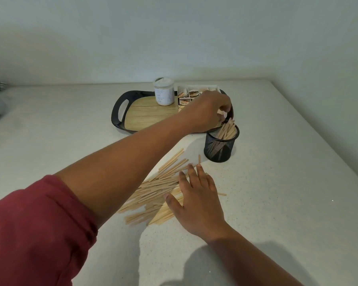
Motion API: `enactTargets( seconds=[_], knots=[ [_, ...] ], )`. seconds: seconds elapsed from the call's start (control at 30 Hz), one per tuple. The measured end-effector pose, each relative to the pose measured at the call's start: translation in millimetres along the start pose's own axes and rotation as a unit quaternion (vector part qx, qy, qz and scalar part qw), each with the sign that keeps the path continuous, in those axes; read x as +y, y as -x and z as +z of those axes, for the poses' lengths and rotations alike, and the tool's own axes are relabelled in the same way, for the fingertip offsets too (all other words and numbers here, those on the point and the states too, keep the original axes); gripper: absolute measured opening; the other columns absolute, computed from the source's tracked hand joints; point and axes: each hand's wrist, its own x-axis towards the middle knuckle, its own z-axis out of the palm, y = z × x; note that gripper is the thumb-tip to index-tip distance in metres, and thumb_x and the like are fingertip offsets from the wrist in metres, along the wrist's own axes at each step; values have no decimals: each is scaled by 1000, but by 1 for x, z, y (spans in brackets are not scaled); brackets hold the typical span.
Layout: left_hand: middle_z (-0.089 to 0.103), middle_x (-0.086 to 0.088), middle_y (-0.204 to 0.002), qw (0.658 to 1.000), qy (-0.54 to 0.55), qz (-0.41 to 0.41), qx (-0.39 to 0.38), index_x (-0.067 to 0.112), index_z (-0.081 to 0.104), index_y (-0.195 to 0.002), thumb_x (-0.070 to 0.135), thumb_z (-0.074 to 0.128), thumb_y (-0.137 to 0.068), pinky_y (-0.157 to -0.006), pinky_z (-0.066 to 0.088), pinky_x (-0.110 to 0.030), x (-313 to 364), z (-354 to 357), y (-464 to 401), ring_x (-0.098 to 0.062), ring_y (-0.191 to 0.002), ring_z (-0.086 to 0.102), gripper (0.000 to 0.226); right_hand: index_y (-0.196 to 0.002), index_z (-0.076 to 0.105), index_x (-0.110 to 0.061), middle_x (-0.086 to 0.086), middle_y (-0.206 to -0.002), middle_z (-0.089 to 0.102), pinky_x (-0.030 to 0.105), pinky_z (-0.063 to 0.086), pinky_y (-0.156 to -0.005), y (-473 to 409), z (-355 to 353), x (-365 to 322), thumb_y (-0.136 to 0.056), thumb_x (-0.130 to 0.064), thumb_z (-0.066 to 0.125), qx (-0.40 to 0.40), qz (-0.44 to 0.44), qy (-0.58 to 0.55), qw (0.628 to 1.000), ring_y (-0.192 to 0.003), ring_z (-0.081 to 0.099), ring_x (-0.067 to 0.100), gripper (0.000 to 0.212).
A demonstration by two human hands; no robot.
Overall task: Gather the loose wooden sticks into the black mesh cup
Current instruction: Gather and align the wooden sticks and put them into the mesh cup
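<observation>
Left hand (205, 112) pinches sticks, tips hidden, over cup (220, 144); right hand (196, 201) flat on pile (153, 193)

Black mesh cup (220, 146), pale sticks (153, 195) (red sleeve (33, 228)).

You have 1 view only, worn on your head, looking forward and down across the pale countertop (277, 182) toward the wall behind it. It sits close above your own arms (the red sleeve (29, 234) fills the lower left corner), and its wide angle bends the counter's far edge. With no 2nd camera, no part of the scene is shared.
</observation>
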Motion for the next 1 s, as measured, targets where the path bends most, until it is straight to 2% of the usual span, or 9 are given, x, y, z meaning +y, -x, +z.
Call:
enactTargets(
  seconds=[0.1, 0.2, 0.37, 0.43, 0.5, 0.67, 0.77, 0.83, 1.0],
  knots=[
    [61, 4, -95, 997, 39, -7, 73, 10, 69, -97, 7, 74, -88, -70, 40, -13, -3, 1, 25, -5, -79, 54, 11, -161, 26, -30, 2, -175, 9, 36, -26, -110, 0, 0, 1, -93, -80, 16, -4, 1, -3, 1000, -161, -2, 27, 85],
    [62, 2, -95, 994, 62, -37, 82, 13, 66, -91, 4, 72, -87, -72, 46, -20, -10, 2, 56, -12, -84, 58, 12, -161, 26, -30, 0, -174, 12, 40, -16, -118, 0, -1, 2, -93, -79, 15, -7, 3, -12, 1000, -161, 1, 25, 85],
    [64, 10, -106, 983, 40, -153, -96, 22, 69, -110, 16, 78, -87, -74, 43, -17, -36, 6, 116, -9, -94, 61, 26, -161, 26, -28, 1, -173, 18, 40, -7, -120, 2, -1, 2, -91, -77, 13, -21, 0, -22, 1000, -161, 5, 24, 87],
    [60, 11, -116, 970, 9, -179, -161, 26, 67, -120, 23, 78, -88, -82, 41, -22, -44, 7, 138, -7, -100, 55, 34, -161, 26, -28, 1, -173, 18, 38, -7, -119, 1, 1, 3, -91, -76, 14, -23, 6, -20, 1000, -160, 6, 24, 86],
    [56, 11, -126, 960, -4, -208, -185, 31, 64, -126, 26, 76, -90, -90, 40, -25, -50, 5, 157, -8, -108, 51, 39, -161, 27, -29, 0, -173, 18, 38, -7, -118, 0, 3, 4, -93, -75, 17, -25, 13, -16, 999, -160, 8, 24, 83],
    [51, 3, -142, 945, -25, -284, -160, 29, 55, -138, 37, 78, -86, -101, 45, -32, -64, -5, 195, -19, -126, 54, 57, -160, 31, -29, -2, -172, 22, 38, -3, -118, 0, 4, 3, -97, -67, 23, -20, 15, -17, 1000, -160, 13, 23, 74],
    [50, 2, -142, 930, -37, -329, -161, 25, 49, -142, 60, 81, -75, -95, 46, -31, -69, -5, 209, -20, -122, 54, 82, -160, 33, -29, -3, -171, 24, 37, -1, -119, 1, 2, 3, -99, -63, 23, -17, 13, -21, 1000, -159, 15, 22, 70],
    [55, 3, -133, 926, -3, -343, -156, 24, 51, -139, 67, 83, -66, -87, 45, -28, -67, -1, 213, -16, -111, 55, 91, -159, 35, -27, -3, -171, 27, 37, 2, -120, 2, 1, 2, -101, -59, 24, -15, 11, -21, 1000, -159, 17, 22, 68],
    [62, 7, -113, 934, 63, -341, -83, 23, 64, -124, 43, 88, -74, -81, 45, -23, -63, 12, 219, -9, -97, 58, 59, -154, 48, -25, -4, -164, 40, 38, 18, -122, 4, -1, -1, -108, -49, 36, 7, 16, -34, 999, -153, 33, 20, 53]
  ],
)
